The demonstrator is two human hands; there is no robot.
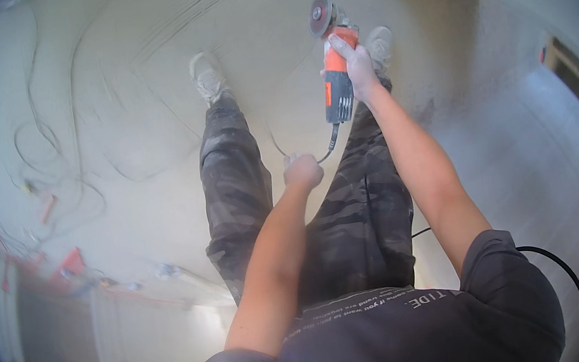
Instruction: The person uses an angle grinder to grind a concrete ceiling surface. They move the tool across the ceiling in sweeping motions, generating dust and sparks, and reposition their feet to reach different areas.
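Note:
An orange and dark grey angle grinder (339,75) is held out in front of me by my right hand (359,66), wrapped around its orange body. Its disc (320,15) points away from me, above my right shoe. Whether the disc is spinning I cannot tell. My left hand (303,171) is closed around the black power cord (334,143), a little below the tool's rear end. Pale dust coats both hands and my shoes.
Loose cables (72,112) lie across the dusty floor at the left, near a small orange-red object (48,209). Red lines run along the left edge. A red object (72,262) lies lower left. A black cord (570,274) loops behind my right arm.

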